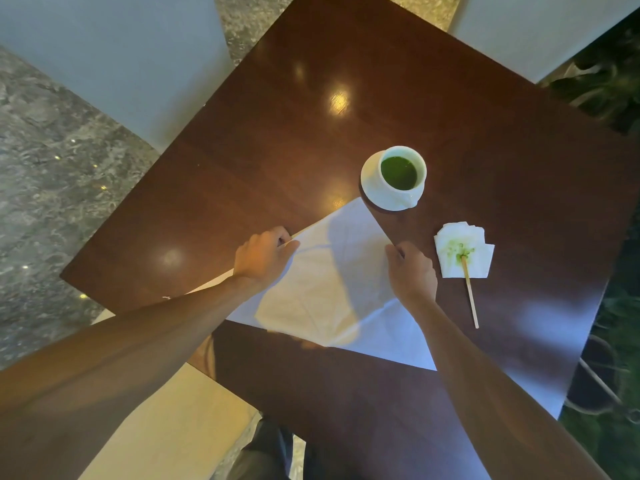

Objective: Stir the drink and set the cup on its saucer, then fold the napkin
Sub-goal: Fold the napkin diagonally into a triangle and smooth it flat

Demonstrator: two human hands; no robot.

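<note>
The left hand [264, 256] pinches the left edge of the white napkin [332, 289], which lies spread flat on the dark wooden table [277, 133] between both hands; the right hand [412, 271] grips its right edge, fingers curled. Beyond the napkin's far corner the cup [401, 174] of green drink stands on its saucer [372, 194]. Furthest right, a wooden stirrer [470, 289] rests on a stained tissue [464, 251]

Tabletop [346, 64]: dark glossy wood, set cornerwise before me, lamp glints on it.
Small stained tissue [464, 251]: on my right, green blotches, near the tabletop's right edge.
Chairs [114, 57]: pale seats at far left and far right.
Floor [41, 174]: grey speckled stone on my left.
</note>
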